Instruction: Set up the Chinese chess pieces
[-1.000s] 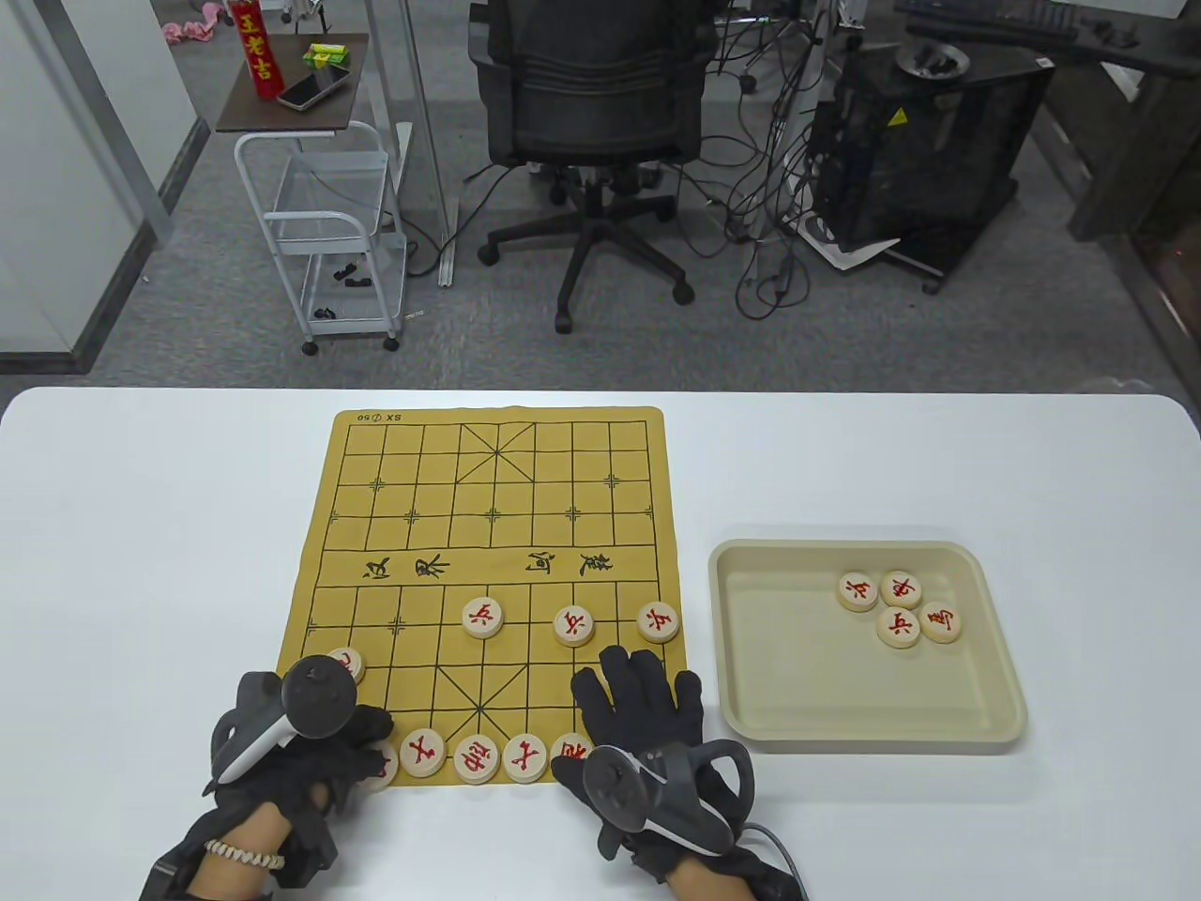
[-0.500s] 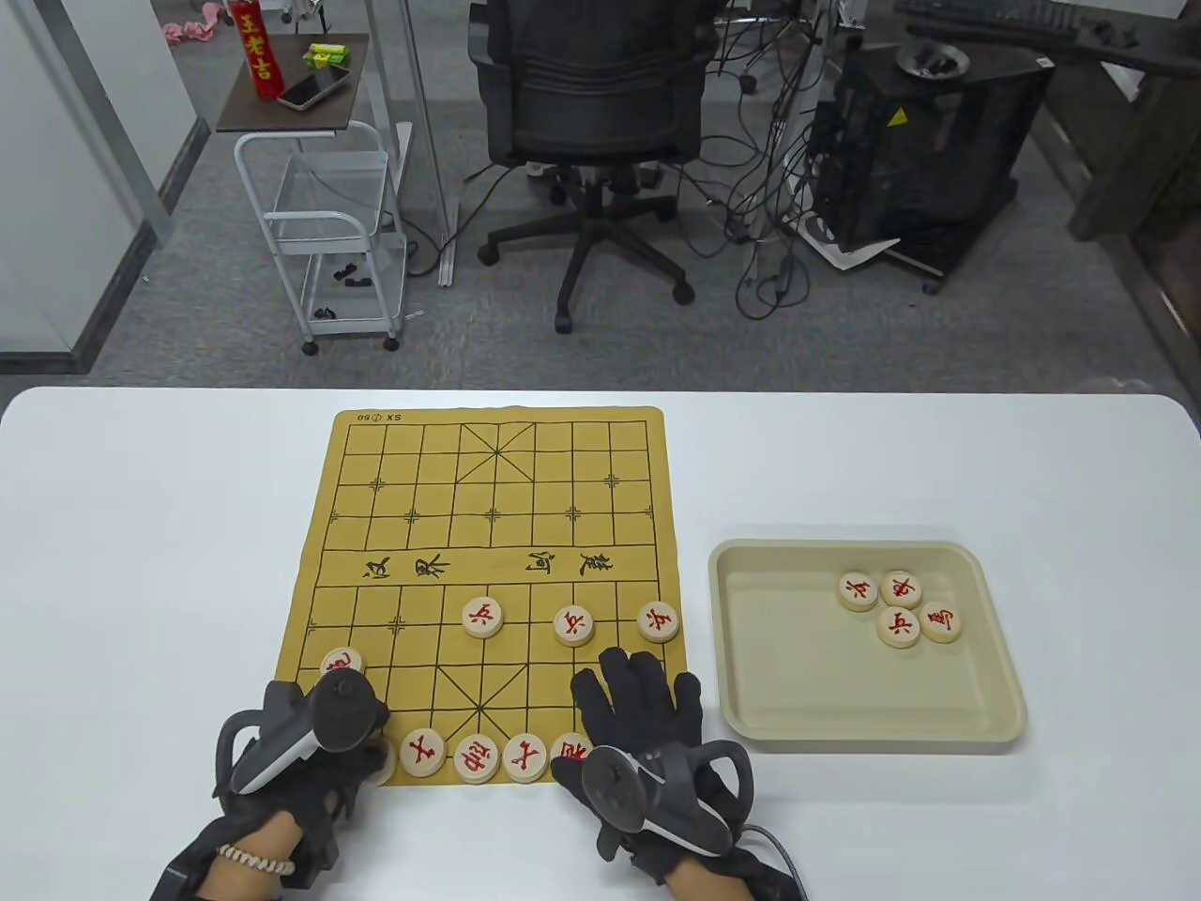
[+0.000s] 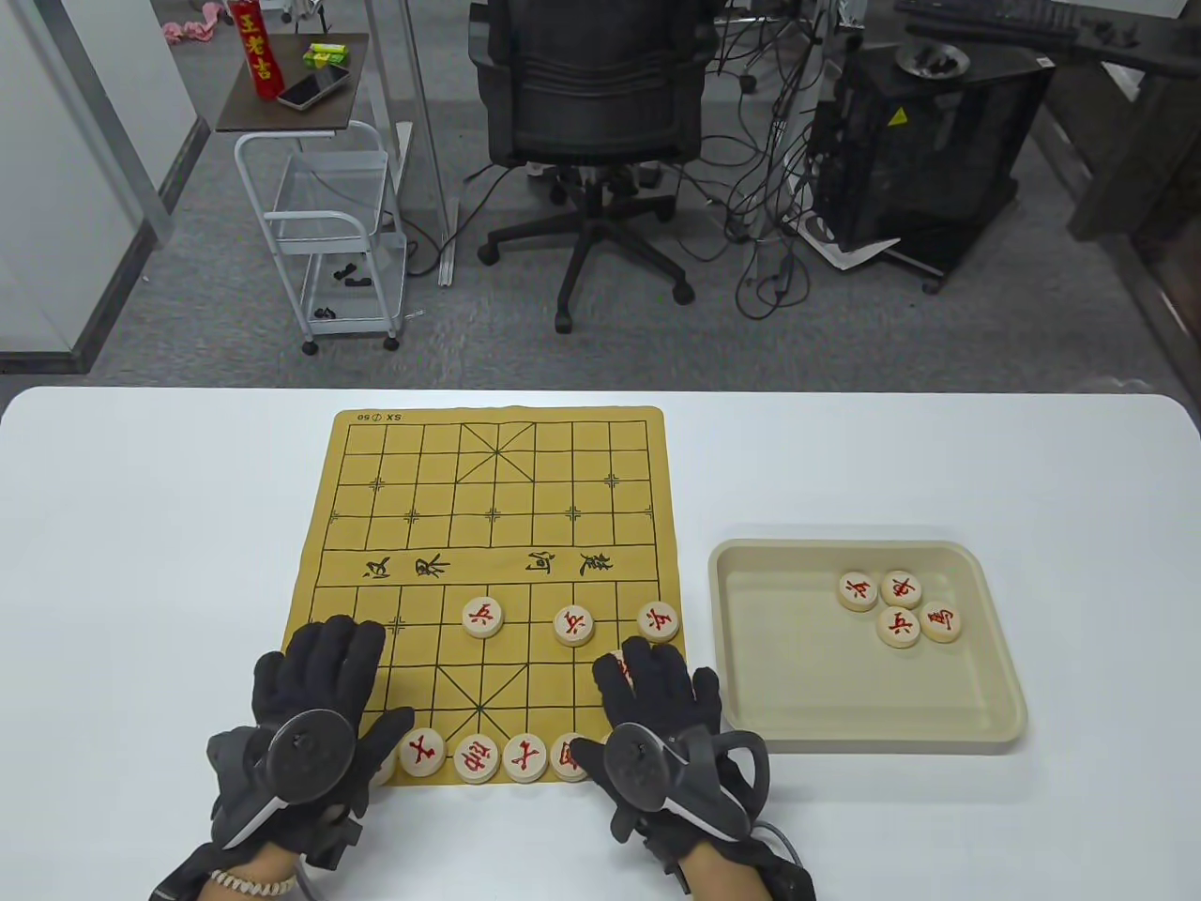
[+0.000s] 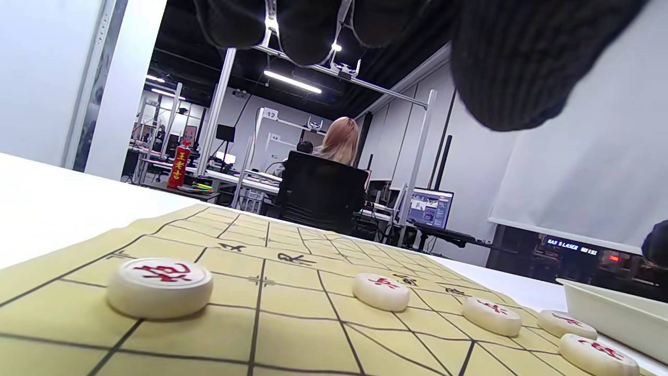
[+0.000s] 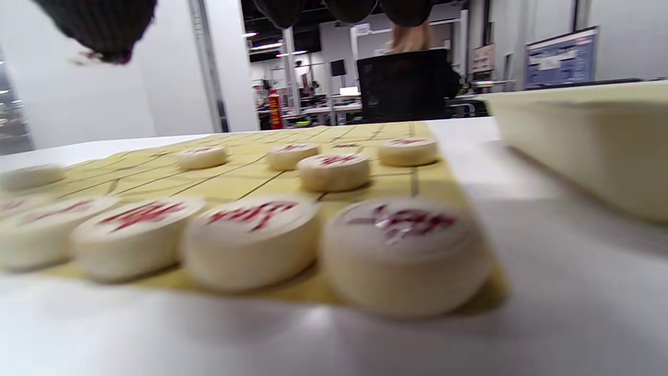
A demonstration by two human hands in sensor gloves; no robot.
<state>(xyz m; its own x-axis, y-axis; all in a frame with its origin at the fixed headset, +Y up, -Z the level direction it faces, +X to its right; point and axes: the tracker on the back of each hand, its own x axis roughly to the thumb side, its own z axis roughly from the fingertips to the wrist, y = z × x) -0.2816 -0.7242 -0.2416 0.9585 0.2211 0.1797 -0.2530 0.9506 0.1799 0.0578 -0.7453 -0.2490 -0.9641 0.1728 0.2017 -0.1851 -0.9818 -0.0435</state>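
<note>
The yellow board (image 3: 488, 526) lies mid-table. Three red-lettered pieces (image 3: 483, 617) stand in a row on its near half, and several more (image 3: 477, 758) line its near edge. My left hand (image 3: 324, 671) lies spread over the board's near left. In the left wrist view its fingers (image 4: 308, 26) hang above a piece (image 4: 159, 286) without touching it. My right hand (image 3: 657, 685) lies spread over the near right, and a piece (image 3: 617, 662) peeks out at its fingertips. The right wrist view shows the near-edge pieces (image 5: 250, 240), blurred. Both hands hold nothing.
A cream tray (image 3: 798, 676) with several loose pieces (image 3: 899, 605) stands right of the board; it also shows in the right wrist view (image 5: 589, 141). White table surrounds the board. An office chair (image 3: 591, 103) and a cart (image 3: 319, 225) stand beyond the far edge.
My left hand has moved forward and spread its fingers over the board's left side, covering the piece there. My right hand has shifted a little right, uncovering a near-edge piece.
</note>
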